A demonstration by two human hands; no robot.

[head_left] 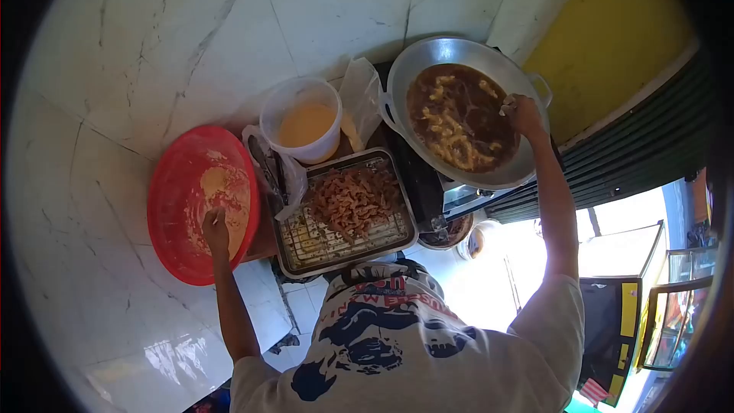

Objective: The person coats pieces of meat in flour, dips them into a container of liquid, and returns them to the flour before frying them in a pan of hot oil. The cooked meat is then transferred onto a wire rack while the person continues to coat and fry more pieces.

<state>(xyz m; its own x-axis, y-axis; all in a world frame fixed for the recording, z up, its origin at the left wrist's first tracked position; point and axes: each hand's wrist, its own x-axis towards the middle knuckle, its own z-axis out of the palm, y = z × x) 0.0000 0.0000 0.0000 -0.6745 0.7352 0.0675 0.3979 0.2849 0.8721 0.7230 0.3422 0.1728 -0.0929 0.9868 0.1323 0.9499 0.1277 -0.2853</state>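
On the right, my right hand (523,115) is over the edge of a large metal wok (459,50), fingers closed around a small pale, coated piece of food (505,109). Dark bubbling oil (478,99) fills the wok's middle, with golden battered pieces (451,134) frying in it. Over at the left, my left hand (217,231) reaches into a red basin (164,191) holding pale flour (241,199). Its fingers are drawn together above the flour; whether anything small is between them is hidden.
A metal tray with a wire rack (306,248) holds a heap of brown fried pieces (355,199). Behind it stands a clear tub of pale orange batter (307,124). Plastic bags (359,95) lie around the tub, one with tongs (267,160). The tiled wall (329,15) rises behind.
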